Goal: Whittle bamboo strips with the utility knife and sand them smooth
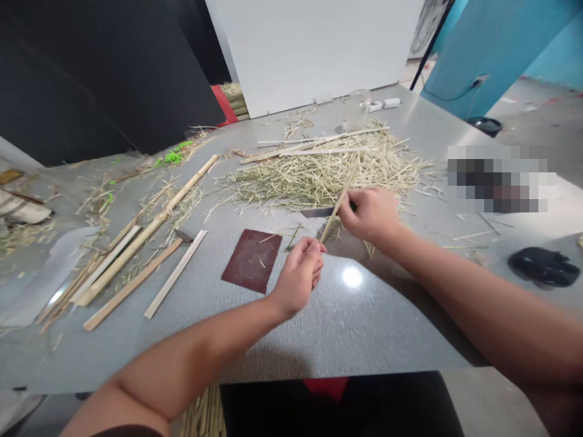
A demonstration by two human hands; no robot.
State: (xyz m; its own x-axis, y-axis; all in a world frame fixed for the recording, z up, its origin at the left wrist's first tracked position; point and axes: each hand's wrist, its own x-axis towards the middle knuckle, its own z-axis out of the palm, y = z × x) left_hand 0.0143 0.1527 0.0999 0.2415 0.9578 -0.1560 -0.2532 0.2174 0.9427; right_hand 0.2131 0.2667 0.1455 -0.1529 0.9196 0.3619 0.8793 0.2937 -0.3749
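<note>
My left hand (301, 272) is closed around the near end of a thin bamboo strip (337, 206), which slants up and away to the right. In my right hand (371, 212) is a knife (317, 212), its dark handle mostly hidden by the fingers. The blade points left and crosses the strip, touching or very near it. Just beyond both hands lies a wide heap of pale shavings (314, 173), with several longer strips on top. A dark red sheet (253, 261), perhaps sandpaper, lies flat to the left of my left hand.
Left on the grey table (218, 340) lie a bamboo pole (150, 233), a hammer (136, 282) and a pale flat strip (175, 274). A clear jar (356, 109) stands behind the shavings. A black object (543, 266) sits at the right. A white panel (319, 54) rises behind the table.
</note>
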